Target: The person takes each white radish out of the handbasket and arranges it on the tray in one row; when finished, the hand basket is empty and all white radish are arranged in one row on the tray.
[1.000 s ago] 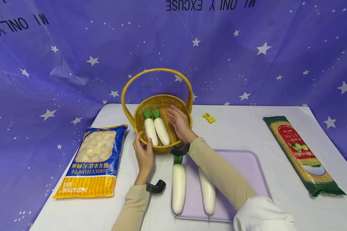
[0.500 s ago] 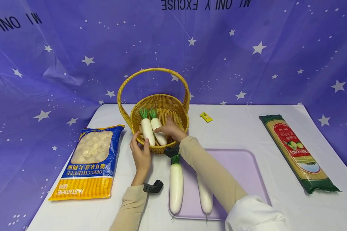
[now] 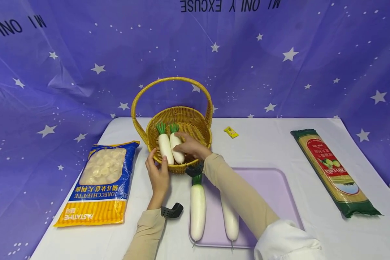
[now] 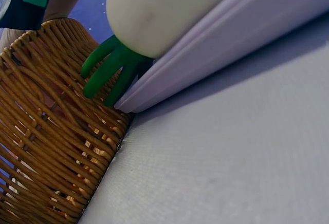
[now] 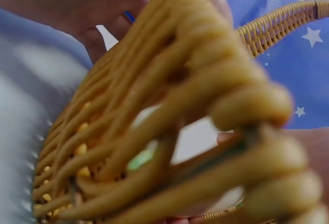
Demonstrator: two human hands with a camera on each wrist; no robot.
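Note:
In the head view, a wicker basket (image 3: 195, 121) with a tall handle holds two white radishes with green tops, a left radish (image 3: 165, 146) and a right radish (image 3: 174, 140). My right hand (image 3: 192, 147) reaches over the rim and grips the right radish between thumb and fingers. My left hand (image 3: 159, 180) holds the basket's near-left rim, thumb and fingers spread on it. The right wrist view is mostly filled by the blurred basket weave (image 5: 149, 106), with the left hand (image 5: 67, 3) at its upper left. The right hand's fingertips are partly hidden.
A lilac tray (image 3: 263, 184) in front of the basket bears two larger radishes, one (image 3: 198, 213) at its left edge, another (image 3: 230, 220) partly under the right forearm. A pasta bag (image 3: 100, 184) lies left, a spaghetti pack (image 3: 336, 173) right, a small yellow packet (image 3: 231, 132) behind.
My right hand has come down from the basket's right side onto the right radish, which has shifted slightly and now lies straighter. The left hand stays at the rim.

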